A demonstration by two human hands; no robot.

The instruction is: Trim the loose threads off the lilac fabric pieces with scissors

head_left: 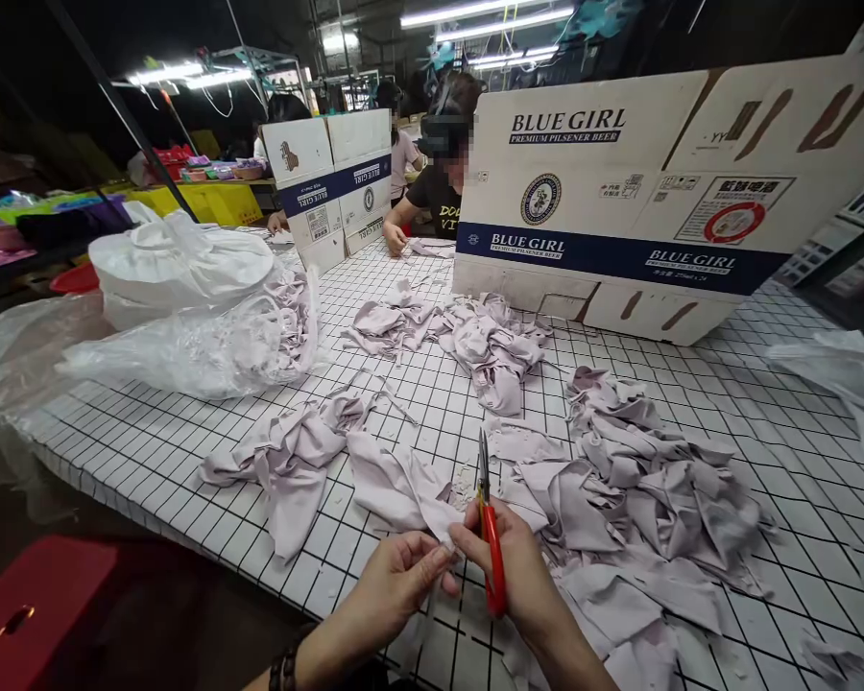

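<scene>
A pale pink fabric piece [396, 480] lies stretched toward me, and my left hand [409, 574] pinches its near end. Close against it is my right hand [508, 552], wrapped round a pair of scissors [493, 561] with red handles. The scissor blades point away from me and look closed. My right fingertips also touch the fabric's edge. Small pale scraps [464, 485] lie just beyond my hands. To the left sits a crumpled fabric pile [295, 461], and a larger fabric heap [662, 489] spreads on the right.
The table [208, 509] has a black-and-white grid cover. Upright cardboard sheets [583, 182] stand across its far side. A clear plastic bag [208, 350] and a white sack [180, 264] sit at left. A red stool [43, 605] is at lower left. Another person [439, 182] sits opposite.
</scene>
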